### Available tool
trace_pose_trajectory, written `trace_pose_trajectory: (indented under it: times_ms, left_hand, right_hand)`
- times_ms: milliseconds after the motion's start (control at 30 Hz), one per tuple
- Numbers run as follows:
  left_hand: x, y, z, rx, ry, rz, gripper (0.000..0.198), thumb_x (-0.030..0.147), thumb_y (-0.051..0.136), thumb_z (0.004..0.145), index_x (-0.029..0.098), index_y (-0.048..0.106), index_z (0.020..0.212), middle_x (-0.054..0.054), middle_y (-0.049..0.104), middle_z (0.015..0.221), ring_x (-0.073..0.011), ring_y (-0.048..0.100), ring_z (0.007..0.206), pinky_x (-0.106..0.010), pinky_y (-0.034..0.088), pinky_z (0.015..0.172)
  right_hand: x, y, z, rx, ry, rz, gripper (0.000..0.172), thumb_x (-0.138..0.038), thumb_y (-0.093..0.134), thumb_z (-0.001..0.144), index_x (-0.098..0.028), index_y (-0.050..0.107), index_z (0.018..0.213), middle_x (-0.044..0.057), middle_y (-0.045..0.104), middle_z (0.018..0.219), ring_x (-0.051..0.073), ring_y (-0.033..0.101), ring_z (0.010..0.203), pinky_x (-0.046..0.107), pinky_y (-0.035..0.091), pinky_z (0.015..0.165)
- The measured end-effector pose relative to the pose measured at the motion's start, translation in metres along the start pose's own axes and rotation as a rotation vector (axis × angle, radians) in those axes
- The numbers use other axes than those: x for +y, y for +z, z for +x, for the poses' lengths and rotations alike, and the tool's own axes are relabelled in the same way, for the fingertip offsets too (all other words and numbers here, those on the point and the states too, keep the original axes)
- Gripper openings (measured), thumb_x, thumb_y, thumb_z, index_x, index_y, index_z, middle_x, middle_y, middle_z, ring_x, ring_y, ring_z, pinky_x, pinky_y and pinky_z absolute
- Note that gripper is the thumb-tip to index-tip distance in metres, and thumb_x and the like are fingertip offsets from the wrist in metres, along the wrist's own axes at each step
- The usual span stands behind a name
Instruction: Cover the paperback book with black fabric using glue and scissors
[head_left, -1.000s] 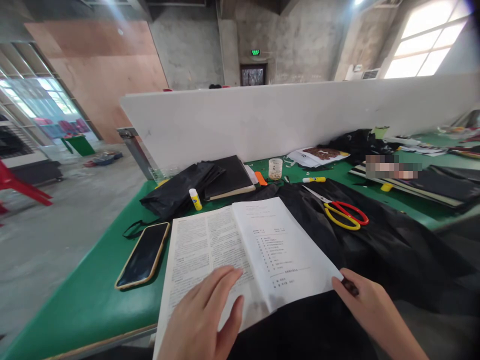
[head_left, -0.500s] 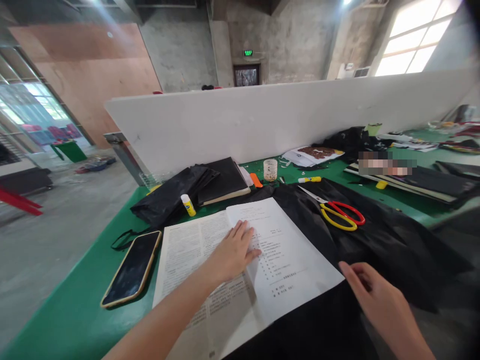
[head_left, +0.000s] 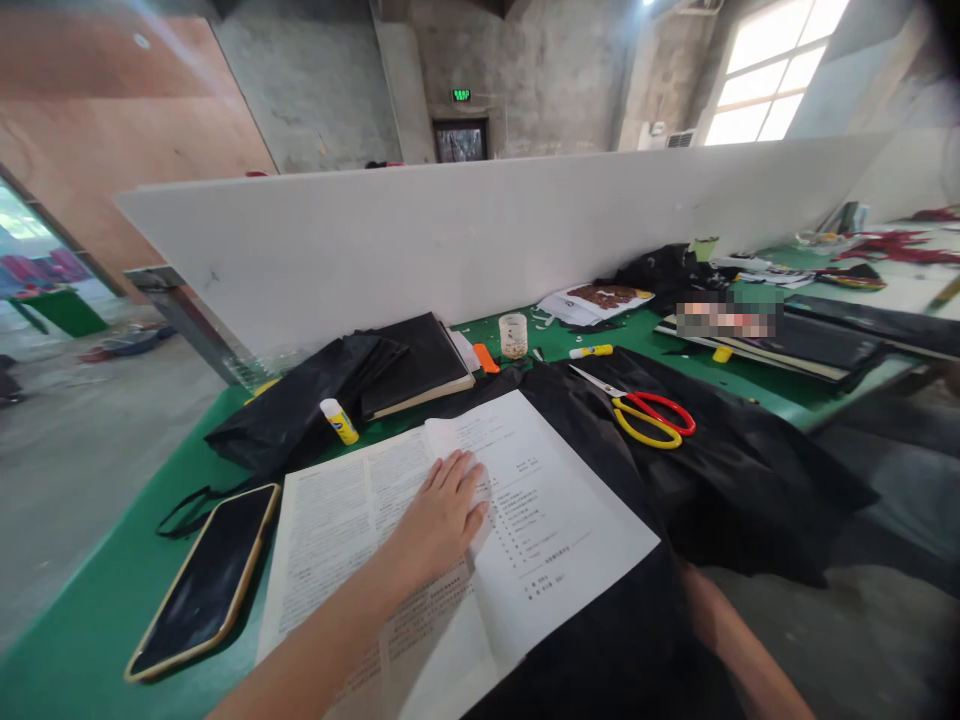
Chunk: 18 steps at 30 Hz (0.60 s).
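My left hand (head_left: 444,512) lies flat on an open booklet, its fingers spread near the fold. The booklet's right side is a white printed page (head_left: 555,520); its left page (head_left: 322,550) carries dense columns of text. Under the right page lies black sheet material (head_left: 622,640), which hangs over the table's near edge. My right hand (head_left: 705,600) is low at the right, beside that black material; its fingers are hidden, so what they hold does not show. Scissors (head_left: 649,418) with one red and one yellow handle rest on the black material beyond the page.
A phone (head_left: 206,580) lies left of the booklet on the green table (head_left: 97,600). Beyond it are a glue stick (head_left: 340,421), a black-covered book (head_left: 420,365), a clear cup (head_left: 514,336) and another glue stick (head_left: 591,352). A white partition (head_left: 450,240) stands behind.
My right hand has moved from the page's right corner down beside the black material, its fingers now out of sight. My left hand stays on the booklet. The camera view has shifted right.
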<state>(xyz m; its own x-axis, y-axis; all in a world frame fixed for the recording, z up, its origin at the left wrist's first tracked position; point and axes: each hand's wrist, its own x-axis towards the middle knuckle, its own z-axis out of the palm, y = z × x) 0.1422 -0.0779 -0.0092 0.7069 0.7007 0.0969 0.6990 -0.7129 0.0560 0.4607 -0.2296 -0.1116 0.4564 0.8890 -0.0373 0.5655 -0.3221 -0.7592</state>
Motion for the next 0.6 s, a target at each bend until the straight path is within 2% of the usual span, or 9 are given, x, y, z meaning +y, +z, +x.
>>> trace_pose_trajectory:
  times_ms: [67, 167, 233, 333, 400, 467, 533, 600]
  left_hand:
    - [0.0, -0.001, 0.0, 0.001, 0.006, 0.009, 0.05, 0.042, 0.025, 0.094, 0.016, 0.035, 0.135, -0.011, 0.032, 0.146, -0.0243, 0.022, 0.137, -0.046, 0.021, 0.111]
    - [0.0, -0.001, 0.001, 0.021, 0.025, 0.022, 0.049, 0.043, 0.026, 0.094, 0.017, 0.037, 0.134, -0.01, 0.035, 0.145, -0.0243, 0.025, 0.136, -0.046, 0.022, 0.111]
    - [-0.001, 0.0, 0.001, 0.026, 0.033, 0.037, 0.049, 0.043, 0.026, 0.094, 0.017, 0.038, 0.133, -0.01, 0.036, 0.144, -0.0245, 0.025, 0.136, -0.046, 0.023, 0.11]
    - [-0.003, 0.001, 0.002, 0.027, 0.037, 0.057, 0.048, 0.043, 0.026, 0.094, 0.017, 0.038, 0.133, -0.01, 0.037, 0.144, -0.0245, 0.027, 0.135, -0.046, 0.024, 0.11]
    - [-0.003, 0.002, 0.002, 0.035, 0.041, 0.059, 0.048, 0.043, 0.026, 0.094, 0.018, 0.038, 0.133, -0.01, 0.037, 0.144, -0.0241, 0.027, 0.135, -0.045, 0.024, 0.11]
    - [-0.003, 0.002, 0.002, 0.042, 0.044, 0.058, 0.048, 0.043, 0.026, 0.094, 0.018, 0.038, 0.133, -0.01, 0.037, 0.144, -0.0238, 0.027, 0.135, -0.045, 0.024, 0.11]
    - [-0.002, 0.002, 0.001, 0.034, 0.037, 0.059, 0.049, 0.042, 0.025, 0.094, 0.016, 0.038, 0.133, -0.01, 0.036, 0.144, -0.0239, 0.026, 0.136, -0.045, 0.023, 0.11]
    - [-0.001, 0.001, 0.001, 0.024, 0.028, 0.056, 0.049, 0.042, 0.024, 0.094, 0.015, 0.037, 0.134, -0.011, 0.034, 0.145, -0.0239, 0.024, 0.136, -0.045, 0.023, 0.111]
  right_hand:
    - [-0.005, -0.007, -0.001, -0.042, 0.045, -0.123, 0.028, -0.04, 0.045, 0.079, -0.023, 0.063, 0.065, 0.01, 0.066, 0.064, 0.024, 0.063, 0.06, 0.031, 0.041, 0.05]
    - [-0.022, -0.034, 0.001, -0.05, 0.063, -0.266, 0.025, -0.042, 0.046, 0.079, -0.024, 0.062, 0.07, 0.008, 0.066, 0.067, 0.026, 0.063, 0.064, 0.033, 0.041, 0.055]
    - [-0.039, -0.056, 0.005, 0.039, 0.025, -0.335, 0.027, -0.045, 0.043, 0.082, -0.025, 0.061, 0.079, 0.005, 0.066, 0.07, 0.024, 0.063, 0.068, 0.033, 0.042, 0.061]
    - [-0.066, -0.079, 0.023, 0.279, -0.061, -0.341, 0.03, -0.048, 0.043, 0.083, -0.024, 0.057, 0.094, 0.003, 0.066, 0.081, 0.02, 0.063, 0.074, 0.03, 0.044, 0.066]
    - [-0.075, -0.086, 0.045, 0.351, -0.16, -0.364, 0.03, -0.046, 0.044, 0.083, -0.023, 0.055, 0.099, 0.003, 0.065, 0.088, 0.02, 0.061, 0.081, 0.029, 0.045, 0.07]
    - [-0.078, -0.085, 0.072, 0.364, -0.265, -0.448, 0.032, -0.043, 0.045, 0.084, -0.02, 0.054, 0.104, 0.006, 0.064, 0.097, 0.022, 0.059, 0.093, 0.031, 0.044, 0.078]
    - [-0.077, -0.081, 0.099, 0.318, -0.305, -0.592, 0.035, -0.04, 0.044, 0.086, -0.016, 0.053, 0.11, 0.01, 0.061, 0.107, 0.024, 0.055, 0.101, 0.033, 0.042, 0.084]
    - [-0.077, -0.076, 0.121, 0.236, -0.282, -0.744, 0.038, -0.039, 0.043, 0.087, -0.013, 0.052, 0.113, 0.014, 0.058, 0.112, 0.026, 0.054, 0.103, 0.035, 0.041, 0.085]
